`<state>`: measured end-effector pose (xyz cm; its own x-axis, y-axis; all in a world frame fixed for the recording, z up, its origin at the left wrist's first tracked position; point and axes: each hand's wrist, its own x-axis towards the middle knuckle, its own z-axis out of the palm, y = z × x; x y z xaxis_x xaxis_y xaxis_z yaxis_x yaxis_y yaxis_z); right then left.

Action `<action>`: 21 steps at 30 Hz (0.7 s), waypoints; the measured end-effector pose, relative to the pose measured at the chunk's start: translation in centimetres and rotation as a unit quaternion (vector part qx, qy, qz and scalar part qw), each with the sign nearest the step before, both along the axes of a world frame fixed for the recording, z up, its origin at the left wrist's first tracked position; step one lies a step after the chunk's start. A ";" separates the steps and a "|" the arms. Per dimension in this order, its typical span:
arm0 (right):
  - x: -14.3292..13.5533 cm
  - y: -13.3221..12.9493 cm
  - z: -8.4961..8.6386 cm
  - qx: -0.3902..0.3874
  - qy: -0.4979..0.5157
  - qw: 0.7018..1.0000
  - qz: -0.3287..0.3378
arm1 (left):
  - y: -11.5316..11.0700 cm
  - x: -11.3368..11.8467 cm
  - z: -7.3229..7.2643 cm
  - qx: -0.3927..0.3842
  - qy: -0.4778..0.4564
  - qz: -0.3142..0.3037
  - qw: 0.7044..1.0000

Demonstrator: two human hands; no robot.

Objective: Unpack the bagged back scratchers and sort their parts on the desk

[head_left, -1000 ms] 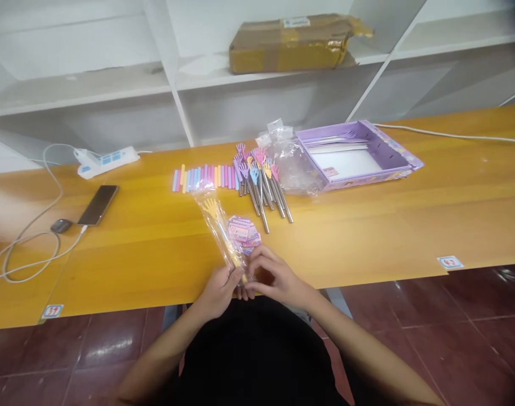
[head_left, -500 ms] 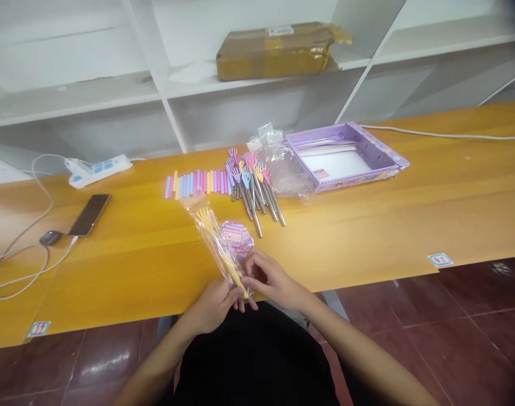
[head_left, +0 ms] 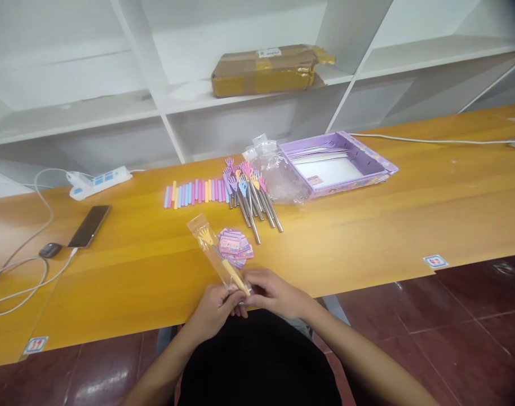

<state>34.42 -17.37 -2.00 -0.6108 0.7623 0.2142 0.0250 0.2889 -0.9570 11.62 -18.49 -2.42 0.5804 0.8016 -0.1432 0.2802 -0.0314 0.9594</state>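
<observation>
A clear plastic bag [head_left: 197,223] holds a yellow back scratcher [head_left: 232,274], its hand-shaped end pointing away from me. My left hand [head_left: 215,309] pinches the bag's near end. From the other side, my right hand [head_left: 274,293] has its fingers closed on the same end. Just beyond lies a pile of small printed cards [head_left: 235,246]. Farther back are a heap of metal-rod scratchers [head_left: 249,192] with coloured hand ends and a row of coloured tubes [head_left: 196,193].
Empty plastic bags [head_left: 278,175] lie beside an open purple box [head_left: 340,163]. A phone [head_left: 89,226], a black mouse-like object [head_left: 50,250], white cables and a power strip [head_left: 100,182] are at left. A taped carton [head_left: 263,71] sits on the shelf.
The bag has flattened and its far end has moved down towards the table. My right hand's fingers have closed in towards the bag's near end. The whole view has shifted slightly.
</observation>
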 end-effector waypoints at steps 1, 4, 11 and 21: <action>0.0 -0.1 0.0 -0.010 -0.007 1.000 0.002 | 0.0 0.0 0.1 0.000 0.002 0.000 1.000; 0.0 -0.1 0.2 -0.038 -0.012 0.999 0.011 | -0.1 0.1 0.2 -0.014 -0.002 -0.001 1.000; 0.0 0.0 0.4 -0.052 0.000 0.999 0.009 | -0.3 -0.4 -0.5 0.024 -0.030 0.009 0.999; -0.1 -0.2 -0.1 -0.050 -0.023 0.998 0.010 | -0.2 0.0 -0.8 -0.057 -0.080 0.079 0.992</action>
<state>34.31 -17.56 -2.10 -0.6341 0.7657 0.1078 0.0655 0.1921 -0.9792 11.62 -18.74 -3.24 0.4721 0.8680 -0.1539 0.1162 0.1118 0.9869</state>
